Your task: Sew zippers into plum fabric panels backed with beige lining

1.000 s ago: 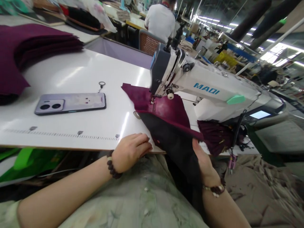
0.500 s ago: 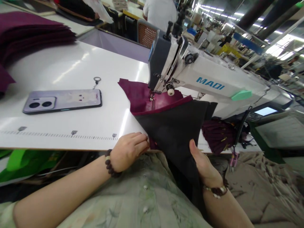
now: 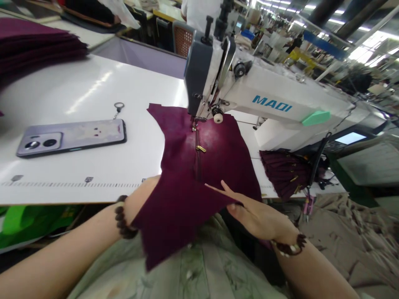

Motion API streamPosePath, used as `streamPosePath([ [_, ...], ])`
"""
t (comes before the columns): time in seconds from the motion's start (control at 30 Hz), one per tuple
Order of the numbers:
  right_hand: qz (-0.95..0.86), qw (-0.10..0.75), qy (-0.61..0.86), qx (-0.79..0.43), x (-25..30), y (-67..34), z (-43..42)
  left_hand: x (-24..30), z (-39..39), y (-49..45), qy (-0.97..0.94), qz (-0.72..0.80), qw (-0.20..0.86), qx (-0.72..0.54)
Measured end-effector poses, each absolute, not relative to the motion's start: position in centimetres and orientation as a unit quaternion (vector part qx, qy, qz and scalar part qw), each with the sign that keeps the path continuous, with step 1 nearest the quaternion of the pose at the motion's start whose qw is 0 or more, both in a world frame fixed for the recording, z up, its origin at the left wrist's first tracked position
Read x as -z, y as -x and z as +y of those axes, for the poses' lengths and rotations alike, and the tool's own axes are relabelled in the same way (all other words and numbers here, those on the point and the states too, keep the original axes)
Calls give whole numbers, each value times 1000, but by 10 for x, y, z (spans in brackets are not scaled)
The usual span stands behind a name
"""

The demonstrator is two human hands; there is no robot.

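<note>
A maroon fabric panel [image 3: 224,153] with a dark zipper and gold zipper pull [image 3: 201,148] lies under the needle area of the sewing machine [image 3: 202,79]. Its near part folds over toward me and hangs past the table edge. The back of my left hand [image 3: 145,197] is at the panel's left side; its fingers are hidden beneath the cloth. From the right, my right hand [image 3: 255,211] reaches in with fingers stretched along the panel, the flap's edge caught between fingers and thumb.
A phone [image 3: 75,137] with a key ring [image 3: 119,107] lies on the white table left of the machine. Stacked maroon fabric [image 3: 37,50] sits at the back left. Zippered maroon pieces [image 3: 283,172] and hanging snips [image 3: 308,205] are at the right.
The dark underside that faced up has been turned over, so the maroon face and zipper now show. My left hand has slid under the cloth; my right hand has moved onto it.
</note>
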State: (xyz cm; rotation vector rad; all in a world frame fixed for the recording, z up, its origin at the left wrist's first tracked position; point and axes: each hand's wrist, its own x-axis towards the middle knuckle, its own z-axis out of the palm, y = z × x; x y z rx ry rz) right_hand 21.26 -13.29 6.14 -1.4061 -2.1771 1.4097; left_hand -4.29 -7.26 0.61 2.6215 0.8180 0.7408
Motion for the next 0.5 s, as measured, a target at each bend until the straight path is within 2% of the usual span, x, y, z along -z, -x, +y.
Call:
streamPosePath([
  [0.07,-791,69,409,-450,-66,-205,-132,-26,-50,74,-920,262,200,-212],
  [0.1,-811,49,393,-430,-68,-201,-132,-38,-38,88,-907,312,194,-208],
  [0.13,-825,25,387,-410,-70,-198,-133,-51,-26,100,-893,357,143,-235],
  [0.2,-842,-17,391,-372,-70,-193,-134,-72,-9,108,-877,426,97,-200],
  [0.27,-852,-36,395,-343,-67,-189,-137,-83,-7,94,-921,342,134,-129],
  [0.37,-857,-43,396,-328,-61,-189,-141,-72,-25,51,-951,253,147,-96],
  [0.5,-853,-27,394,-342,-60,-193,-142,-27,-54,23,-957,264,85,-79],
])
